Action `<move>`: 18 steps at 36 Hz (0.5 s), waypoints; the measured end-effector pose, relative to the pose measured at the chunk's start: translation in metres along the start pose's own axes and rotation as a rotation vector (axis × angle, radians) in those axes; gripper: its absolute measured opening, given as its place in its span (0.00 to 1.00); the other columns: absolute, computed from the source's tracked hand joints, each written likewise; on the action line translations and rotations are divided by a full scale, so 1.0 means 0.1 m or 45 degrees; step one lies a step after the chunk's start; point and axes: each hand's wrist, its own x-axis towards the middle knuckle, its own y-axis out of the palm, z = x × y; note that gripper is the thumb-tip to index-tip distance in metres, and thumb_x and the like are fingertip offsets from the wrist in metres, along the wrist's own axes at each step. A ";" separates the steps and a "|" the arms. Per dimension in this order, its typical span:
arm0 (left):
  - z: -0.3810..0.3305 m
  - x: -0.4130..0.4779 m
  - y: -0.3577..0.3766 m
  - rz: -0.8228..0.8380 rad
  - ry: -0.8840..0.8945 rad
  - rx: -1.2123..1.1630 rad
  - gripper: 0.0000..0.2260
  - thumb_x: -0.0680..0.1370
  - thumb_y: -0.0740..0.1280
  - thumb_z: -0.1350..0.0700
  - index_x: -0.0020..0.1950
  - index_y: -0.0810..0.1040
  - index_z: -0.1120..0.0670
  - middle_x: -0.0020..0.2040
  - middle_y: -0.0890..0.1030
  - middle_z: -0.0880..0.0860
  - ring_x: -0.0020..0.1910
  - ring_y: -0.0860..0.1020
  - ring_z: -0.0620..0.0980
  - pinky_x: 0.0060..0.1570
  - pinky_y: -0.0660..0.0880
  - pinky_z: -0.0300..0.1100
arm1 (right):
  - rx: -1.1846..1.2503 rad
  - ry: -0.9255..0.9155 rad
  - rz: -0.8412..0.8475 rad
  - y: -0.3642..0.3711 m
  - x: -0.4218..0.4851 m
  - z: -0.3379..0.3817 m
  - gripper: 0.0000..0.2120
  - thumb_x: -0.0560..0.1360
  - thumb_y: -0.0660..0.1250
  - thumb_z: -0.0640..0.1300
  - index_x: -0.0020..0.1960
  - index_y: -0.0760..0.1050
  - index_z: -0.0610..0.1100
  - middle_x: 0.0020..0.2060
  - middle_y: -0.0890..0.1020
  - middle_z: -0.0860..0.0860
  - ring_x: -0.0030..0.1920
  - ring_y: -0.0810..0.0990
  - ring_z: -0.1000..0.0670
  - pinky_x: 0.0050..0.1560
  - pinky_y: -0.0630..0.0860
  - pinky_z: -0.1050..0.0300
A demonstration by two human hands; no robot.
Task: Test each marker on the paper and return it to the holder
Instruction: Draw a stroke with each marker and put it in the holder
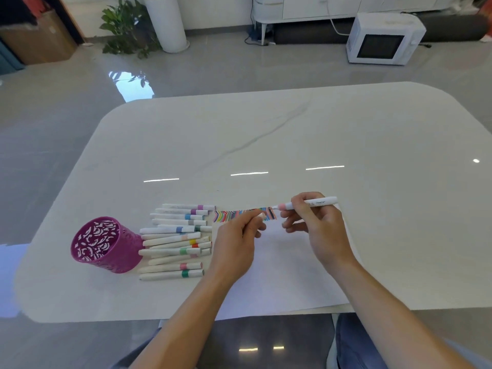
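Gripping the pink marker (314,203) w/ R hand (316,225), fingers curled round the middle of the barrel. Pinching a small pale bit, prob. the cap (261,215), w/ L hand (237,238) fingertips. Both held up over the paper (287,275), far right of the holder (106,245). Cap just beside the marker tip, on the holder side of it, small gap between.

Marker long axis: lying across, approx flat, side to side. Pink tip pointing toward the holder, white tail pointing away from it. Tip right by the last of the color stripes (234,214); touching paper or not, can't tell.

Next, prob.: push cap onto tip, then carry marker over to holder. Holder well apart from both hands, off on the L side, so L hand nearer to it. Purple, w/ holes, mouth up, no markers seen in it. Between holder and paper: row of capped markers (175,241), lying flat on the bench (266,134), side by side, tails toward holder, color bands toward the paper. None in the holder yet, so lots left to put away.
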 end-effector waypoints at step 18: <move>-0.01 -0.07 -0.09 0.112 -0.001 -0.193 0.13 0.86 0.56 0.55 0.50 0.78 0.43 0.39 0.80 0.46 0.35 0.76 0.43 0.39 0.75 0.40 | -0.074 0.004 0.129 0.15 -0.02 -0.12 0.08 0.82 0.70 0.45 0.44 0.83 0.46 0.37 0.86 0.46 0.34 0.83 0.46 0.36 0.81 0.57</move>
